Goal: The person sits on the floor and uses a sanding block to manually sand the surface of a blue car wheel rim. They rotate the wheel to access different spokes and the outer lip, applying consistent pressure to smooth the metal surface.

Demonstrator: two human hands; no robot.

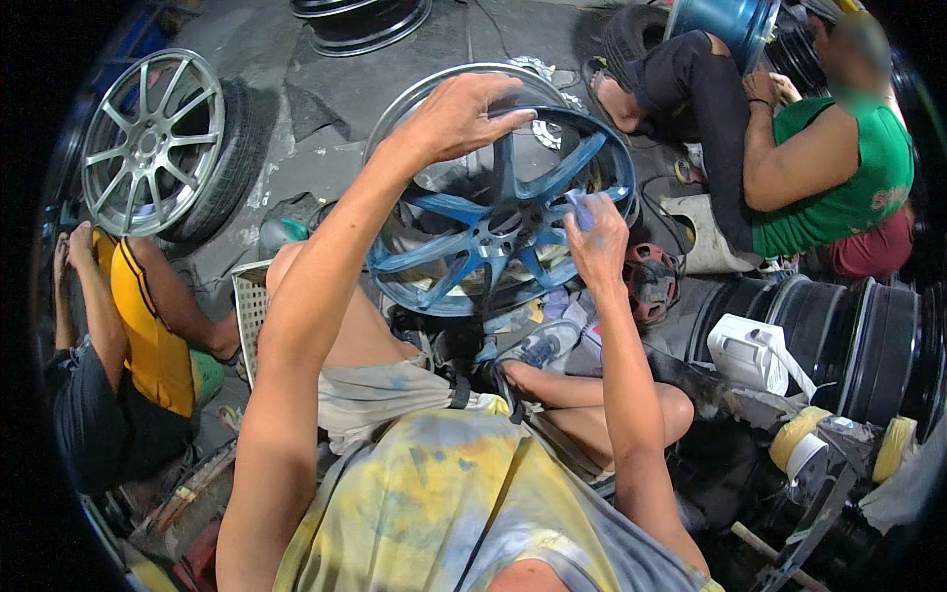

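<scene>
A blue spoked car wheel rim (439, 261) is tilted in front of me, its spokes streaked with pale, dull patches. My left hand (462, 116) grips its upper edge, thumb and fingers apart around the lip. Over the spokes on the right side, my right hand (600, 245) pinches a small lavender pad (582, 211), perhaps an abrasive sheet. Bluish dust coats those fingers. Behind the blue rim, partly covered by it, lies a silver wheel ring (426, 87).
A silver multi-spoke wheel (153, 143) leans on a tyre at left. A co-worker in a green top (834, 187) sits at right; another in dark and yellow clothes (148, 326) at left. A red sander-like tool (651, 281), black rims (789, 301) and a white box (747, 352) lie at right.
</scene>
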